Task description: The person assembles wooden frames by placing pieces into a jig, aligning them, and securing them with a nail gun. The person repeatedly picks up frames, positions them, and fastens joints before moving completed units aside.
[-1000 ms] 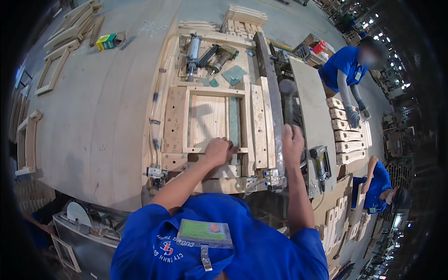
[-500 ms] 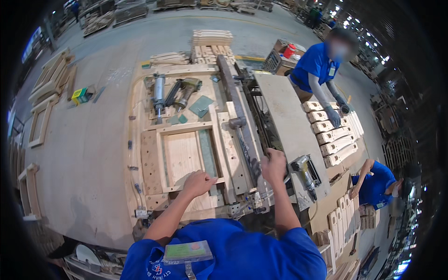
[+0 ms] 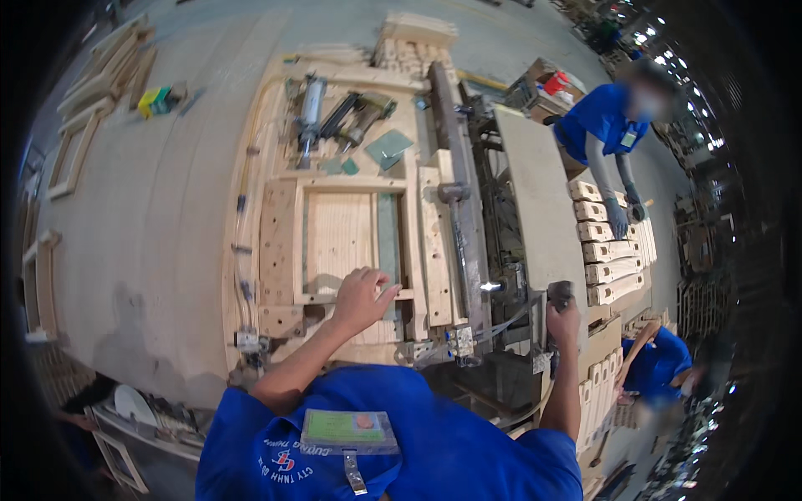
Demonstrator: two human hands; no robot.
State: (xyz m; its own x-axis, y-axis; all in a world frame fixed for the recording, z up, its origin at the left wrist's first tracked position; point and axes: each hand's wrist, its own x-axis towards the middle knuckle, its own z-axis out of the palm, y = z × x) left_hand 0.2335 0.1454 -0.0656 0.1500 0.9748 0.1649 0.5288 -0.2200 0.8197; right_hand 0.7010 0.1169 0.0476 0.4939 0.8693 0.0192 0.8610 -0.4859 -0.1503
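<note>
A rectangular wooden frame (image 3: 407,225) lies in a wooden jig (image 3: 278,242) on the bench in front of me. My left hand (image 3: 361,299) is over the frame's near rail, thumb apart from the loosely bent fingers, holding nothing. At the right, my right hand (image 3: 563,322) is wrapped round the grip of a nail gun (image 3: 560,293). Most of the tool is hidden by the hand or turned away, so only its dark end shows. Between my hands a metal clamp bar (image 3: 455,192) runs along the jig's right side.
Two air tools (image 3: 311,117) and green sheet scraps (image 3: 388,149) lie at the jig's far end. A grey board (image 3: 535,200) stands right of the clamp. Slotted wooden parts (image 3: 614,250) are stacked farther right, where a gloved co-worker handles them; another person bends nearby.
My right hand has moved right from the clamp to the nail gun on the grey board and taken hold of it. The left hand stays at the near rail, and the view has shifted.
</note>
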